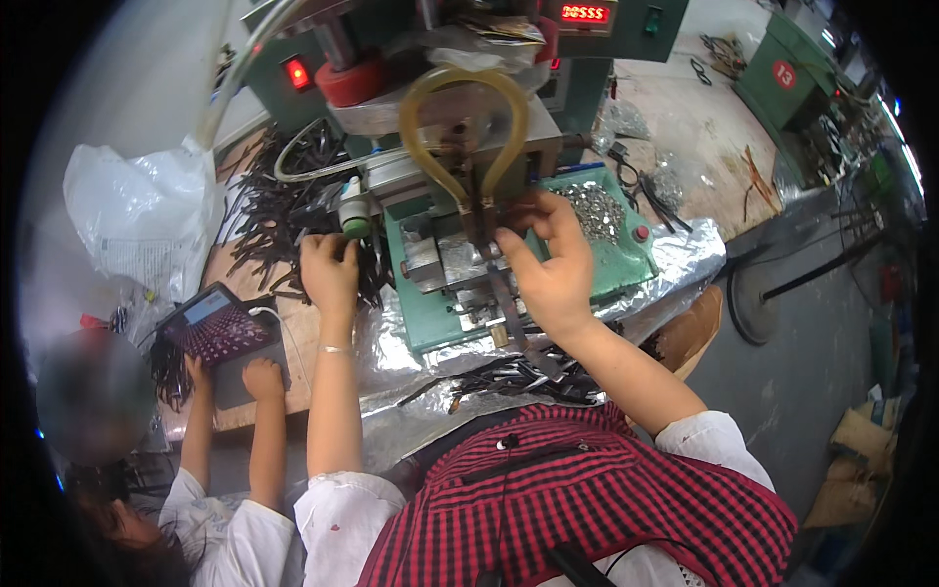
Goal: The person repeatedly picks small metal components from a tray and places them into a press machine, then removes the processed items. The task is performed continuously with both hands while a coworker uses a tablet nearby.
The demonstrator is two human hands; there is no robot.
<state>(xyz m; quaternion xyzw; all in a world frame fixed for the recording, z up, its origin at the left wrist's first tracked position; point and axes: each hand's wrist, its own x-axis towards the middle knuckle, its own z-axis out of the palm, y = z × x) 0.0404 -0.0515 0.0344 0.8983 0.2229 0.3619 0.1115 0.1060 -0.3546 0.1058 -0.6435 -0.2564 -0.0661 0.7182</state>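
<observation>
My left hand (pixel 330 269) rests fingers-down in a heap of thin dark strips (pixel 279 210) on the bench, closed around some of them. My right hand (pixel 550 256) pinches a long dark strip (pixel 511 311) upright at the jaws of a green press machine (pixel 460 196), under a looped amber hose (pixel 460 127). The strip's lower end, with a small metal fitting (pixel 500 336), hangs toward me. Several finished strips (pixel 528 377) lie on crinkled silver foil (pixel 411 377) in front of the machine.
A small tray of shiny metal bits (pixel 597 207) sits right of the press. A white plastic bag (pixel 137 220) lies at the left. Another person at lower left holds a tablet (pixel 215 323) with both hands. More green machines (pixel 782 83) stand far right.
</observation>
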